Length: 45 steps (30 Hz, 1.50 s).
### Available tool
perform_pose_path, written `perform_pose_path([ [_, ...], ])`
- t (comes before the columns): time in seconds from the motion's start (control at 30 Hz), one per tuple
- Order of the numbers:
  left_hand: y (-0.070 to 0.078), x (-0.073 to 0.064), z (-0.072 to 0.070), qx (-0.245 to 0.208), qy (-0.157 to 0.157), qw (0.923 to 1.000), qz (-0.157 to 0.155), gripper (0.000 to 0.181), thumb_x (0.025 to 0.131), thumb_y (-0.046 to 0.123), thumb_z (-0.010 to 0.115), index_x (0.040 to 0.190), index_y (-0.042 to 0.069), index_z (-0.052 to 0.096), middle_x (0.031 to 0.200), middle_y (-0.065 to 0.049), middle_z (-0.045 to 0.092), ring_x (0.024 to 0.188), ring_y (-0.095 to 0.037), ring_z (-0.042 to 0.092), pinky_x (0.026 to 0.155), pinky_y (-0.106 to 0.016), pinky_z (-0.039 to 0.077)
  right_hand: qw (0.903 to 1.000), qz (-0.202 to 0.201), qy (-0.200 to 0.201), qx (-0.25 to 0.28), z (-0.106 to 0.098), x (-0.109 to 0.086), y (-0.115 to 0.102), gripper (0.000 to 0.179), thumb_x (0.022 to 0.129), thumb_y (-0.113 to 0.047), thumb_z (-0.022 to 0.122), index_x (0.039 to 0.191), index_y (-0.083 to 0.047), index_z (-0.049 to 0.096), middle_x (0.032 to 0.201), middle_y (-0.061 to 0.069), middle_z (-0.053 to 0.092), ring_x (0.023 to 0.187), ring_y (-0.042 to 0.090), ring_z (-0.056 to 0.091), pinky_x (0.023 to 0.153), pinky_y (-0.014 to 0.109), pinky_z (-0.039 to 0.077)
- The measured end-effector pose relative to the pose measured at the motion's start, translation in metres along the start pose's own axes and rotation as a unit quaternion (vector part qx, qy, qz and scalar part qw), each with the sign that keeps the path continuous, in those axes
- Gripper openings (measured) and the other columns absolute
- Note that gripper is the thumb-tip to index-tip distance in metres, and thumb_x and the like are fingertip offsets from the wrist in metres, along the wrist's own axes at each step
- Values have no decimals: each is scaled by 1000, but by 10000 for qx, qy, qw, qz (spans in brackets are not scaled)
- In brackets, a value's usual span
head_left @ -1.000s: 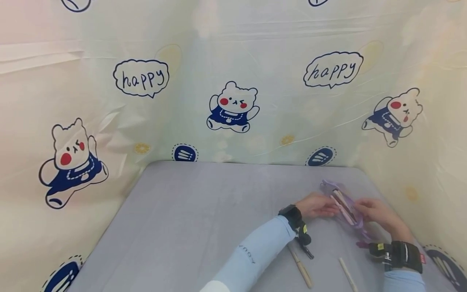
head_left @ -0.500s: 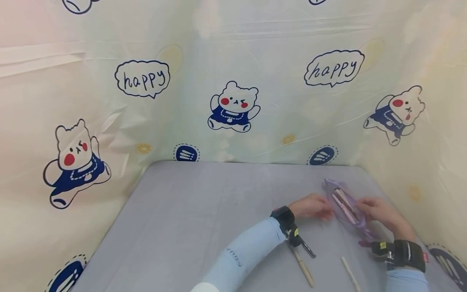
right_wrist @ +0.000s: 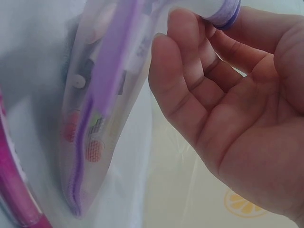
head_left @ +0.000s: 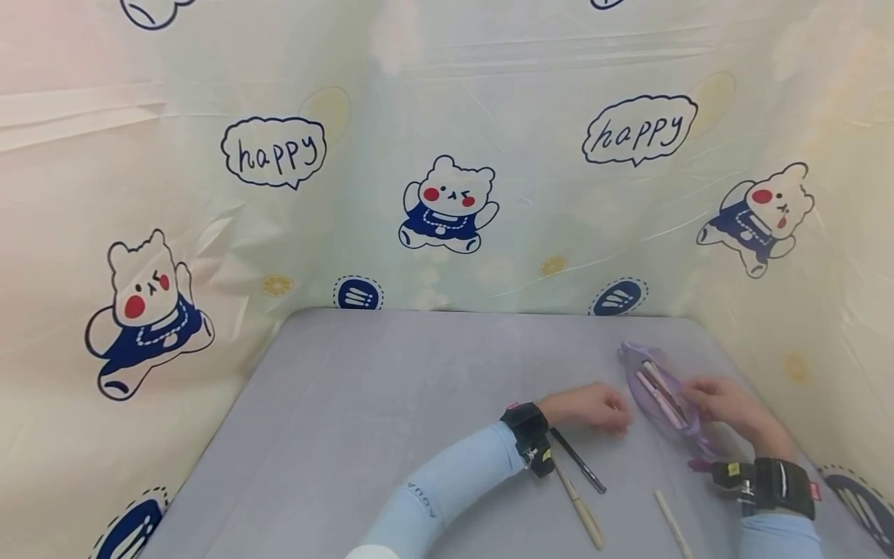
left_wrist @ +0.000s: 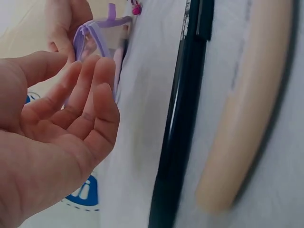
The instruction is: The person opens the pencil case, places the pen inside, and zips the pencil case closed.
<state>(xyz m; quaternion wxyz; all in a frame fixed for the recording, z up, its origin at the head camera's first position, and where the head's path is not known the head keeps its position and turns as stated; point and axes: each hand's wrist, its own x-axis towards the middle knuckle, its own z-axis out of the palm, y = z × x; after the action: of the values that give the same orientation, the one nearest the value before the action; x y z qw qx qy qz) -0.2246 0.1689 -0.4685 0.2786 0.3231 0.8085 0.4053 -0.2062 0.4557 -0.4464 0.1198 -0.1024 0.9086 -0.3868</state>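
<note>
A translucent purple pencil case (head_left: 634, 382) lies unzipped at the table's right side, with several pens (head_left: 658, 400) inside. My right hand (head_left: 722, 405) pinches its right edge between thumb and fingers; the right wrist view shows the case's purple zipper strip (right_wrist: 110, 66). Just left of the case is my left hand (head_left: 594, 405), fingers loosely curled and holding nothing, palm visible in the left wrist view. Below that hand lie a black pen (head_left: 580, 463) and a beige pen (head_left: 581, 508), both large in the left wrist view.
A cream-coloured pen (head_left: 673, 526) lies near the front of the grey table (head_left: 391, 388). Beside the right wrist is a magenta pen (right_wrist: 18, 178). A patterned curtain (head_left: 447, 101) encloses the back and sides.
My left hand has drawn away from the pencil case toward the left, uncovering more of the black pen. The right hand keeps its place at the case's edge.
</note>
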Motion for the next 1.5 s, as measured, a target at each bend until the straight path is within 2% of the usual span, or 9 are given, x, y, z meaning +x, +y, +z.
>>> perform_pose_path([
  [0.1, 1, -7, -5, 312, -20, 9993, 191, 18, 99, 26, 56, 107, 14, 68, 85, 9, 68, 77, -2, 63, 68, -17, 51, 10000, -7, 6, -65, 0, 0, 0, 34, 102, -19, 49, 112, 11, 61, 82, -1, 64, 70, 6, 58, 65, 28, 51],
  [0.23, 0, -14, -10, 1039, -12, 9937, 413, 16, 98, 27, 58, 106, 17, 67, 88, 10, 67, 78, 2, 61, 69, -13, 49, 10000, -31, 25, -32, 0, 0, -1, 33, 102, -18, 49, 111, 11, 61, 79, -3, 62, 69, 5, 56, 64, 27, 50],
  [0.4, -2, -20, -13, 2005, 1, 9782, 546, 14, 97, 31, 60, 105, 22, 67, 97, 13, 67, 86, 5, 59, 75, -8, 45, 9999, -46, 85, 51, 1, 0, -1, 33, 102, -18, 49, 110, 12, 61, 76, -7, 59, 66, 5, 55, 62, 27, 49],
  [0.53, -1, -27, -16, 2441, -108, 9676, 633, 13, 96, 32, 62, 105, 24, 65, 100, 14, 66, 92, 6, 58, 80, -7, 44, 10000, 12, 75, 19, 1, 0, 0, 34, 102, -19, 50, 111, 11, 61, 78, -4, 60, 67, 6, 56, 63, 28, 50],
  [0.7, 0, -38, -17, 2752, -319, 9582, 708, 12, 96, 31, 63, 106, 24, 64, 101, 15, 66, 92, 6, 59, 79, -7, 44, 10000, 32, 23, 53, 0, 0, 2, 34, 102, -19, 49, 112, 11, 61, 77, -4, 60, 67, 8, 55, 63, 29, 50],
  [0.93, -2, -47, -18, 3113, -240, 9482, 589, 13, 96, 33, 62, 106, 25, 64, 100, 15, 64, 88, 4, 57, 75, -9, 44, 10000, 12, 33, -7, 1, 1, 4, 33, 102, -19, 49, 111, 10, 62, 75, -5, 58, 66, 8, 54, 61, 28, 49],
  [1.23, -5, -61, -20, 3349, -338, 9402, 526, 14, 94, 31, 63, 107, 25, 65, 99, 14, 65, 86, 4, 57, 74, -10, 43, 10000, 51, 19, 1, 0, 3, 5, 34, 103, -19, 48, 113, 11, 60, 80, -1, 63, 70, 6, 59, 66, 31, 53],
  [1.5, -11, -65, -15, 3673, -416, 9274, 576, 15, 92, 25, 66, 107, 24, 68, 97, 12, 67, 81, 2, 57, 69, -10, 43, 9999, 86, -88, 89, 1, 2, 6, 36, 104, -20, 47, 113, 12, 59, 81, 0, 63, 72, 7, 61, 68, 32, 54],
])
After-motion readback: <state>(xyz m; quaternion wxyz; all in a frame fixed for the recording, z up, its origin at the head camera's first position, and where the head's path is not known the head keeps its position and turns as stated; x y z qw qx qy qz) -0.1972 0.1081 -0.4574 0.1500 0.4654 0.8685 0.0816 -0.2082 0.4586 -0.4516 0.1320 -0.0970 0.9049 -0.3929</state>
